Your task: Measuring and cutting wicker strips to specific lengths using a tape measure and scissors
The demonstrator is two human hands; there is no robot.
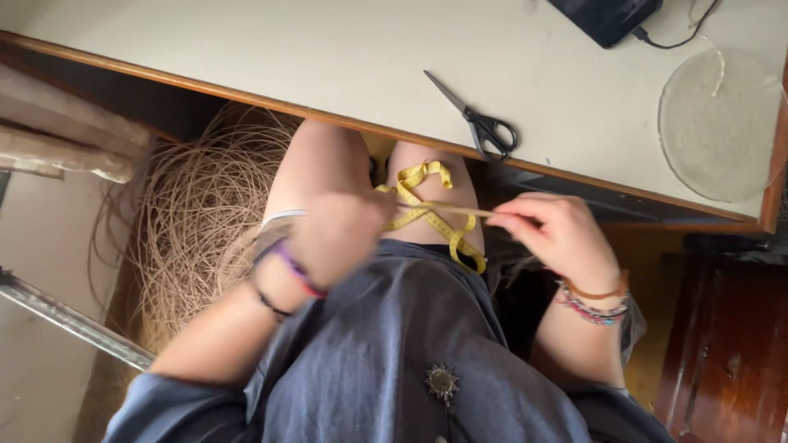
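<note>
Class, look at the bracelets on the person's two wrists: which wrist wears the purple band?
The left wrist: its purple band sits just behind the blurred left hand. The right wrist wears an orange band and beaded strands instead.

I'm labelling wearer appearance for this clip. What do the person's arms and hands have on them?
Both forearms are bare, with dark grey sleeves pushed up near the elbows. The left hand, motion-blurred, has a purple and red band plus a thin dark cord at the wrist. The right hand has an orange-brown cord and beaded bracelets in red, white and turquoise at the wrist. No gloves; rings cannot be made out.
</note>
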